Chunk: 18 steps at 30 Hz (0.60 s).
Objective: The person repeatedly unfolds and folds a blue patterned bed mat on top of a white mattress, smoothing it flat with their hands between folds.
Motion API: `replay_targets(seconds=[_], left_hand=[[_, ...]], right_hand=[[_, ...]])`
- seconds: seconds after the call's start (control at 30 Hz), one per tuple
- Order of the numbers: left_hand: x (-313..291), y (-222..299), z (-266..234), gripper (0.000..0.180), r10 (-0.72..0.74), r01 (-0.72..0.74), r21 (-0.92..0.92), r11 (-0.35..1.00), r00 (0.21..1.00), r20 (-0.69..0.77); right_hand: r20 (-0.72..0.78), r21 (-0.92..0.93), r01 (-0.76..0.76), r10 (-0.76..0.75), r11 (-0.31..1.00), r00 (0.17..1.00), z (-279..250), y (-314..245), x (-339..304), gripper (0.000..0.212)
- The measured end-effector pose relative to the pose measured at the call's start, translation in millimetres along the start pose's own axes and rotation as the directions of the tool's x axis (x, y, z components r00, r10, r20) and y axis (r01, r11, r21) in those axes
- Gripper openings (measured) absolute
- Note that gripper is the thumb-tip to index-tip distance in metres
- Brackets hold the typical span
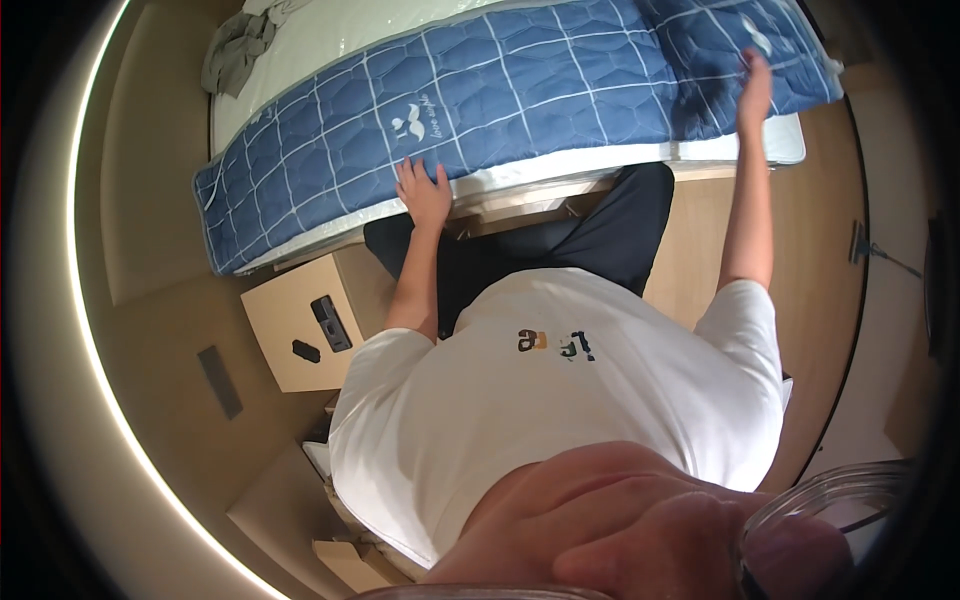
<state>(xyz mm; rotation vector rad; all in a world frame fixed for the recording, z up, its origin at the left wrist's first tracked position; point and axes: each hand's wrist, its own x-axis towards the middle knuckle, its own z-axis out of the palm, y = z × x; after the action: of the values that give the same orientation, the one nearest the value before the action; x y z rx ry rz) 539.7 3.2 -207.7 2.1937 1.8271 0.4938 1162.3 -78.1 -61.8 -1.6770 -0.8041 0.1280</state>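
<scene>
A blue quilted mattress pad [500,90] with a white grid and small white motifs lies along the near side of a mattress [310,68]. My left hand [427,200] rests at the pad's near edge, fingers spread over the fabric and nothing in its grasp. Farther right, my right hand [758,92] touches the pad's rumpled right part. It shows edge-on with its fingers stretched out, and some fingers are hidden.
Grey cloth [238,52] is bunched at the far left of the bed. A light wooden cabinet [275,325] left of me bears a black remote-like device [330,323] and a smaller black object [306,351]. Wooden flooring [820,210] lies to the right.
</scene>
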Motion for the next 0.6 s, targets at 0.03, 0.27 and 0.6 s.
replay_targets(seconds=[0.03,0.27,0.6], left_hand=[[4,5,4,0.056,0.012,-0.011,0.003,1.000,0.999,-0.045],[66,35,46,0.065,0.168,-0.159,0.112,0.981,0.983,-0.073],[77,21,82,0.075,0.086,-0.094,0.121,0.988,0.994,0.069]], right_hand=[[0.060,-0.045,-0.131,0.134,0.990,0.989,11,12,-28,0.045],[0.564,-0.459,0.335,-0.022,0.823,0.826,132,53,-110,0.037],[0.806,-0.479,0.786,-0.160,0.390,0.570,351,61,-5,0.103]])
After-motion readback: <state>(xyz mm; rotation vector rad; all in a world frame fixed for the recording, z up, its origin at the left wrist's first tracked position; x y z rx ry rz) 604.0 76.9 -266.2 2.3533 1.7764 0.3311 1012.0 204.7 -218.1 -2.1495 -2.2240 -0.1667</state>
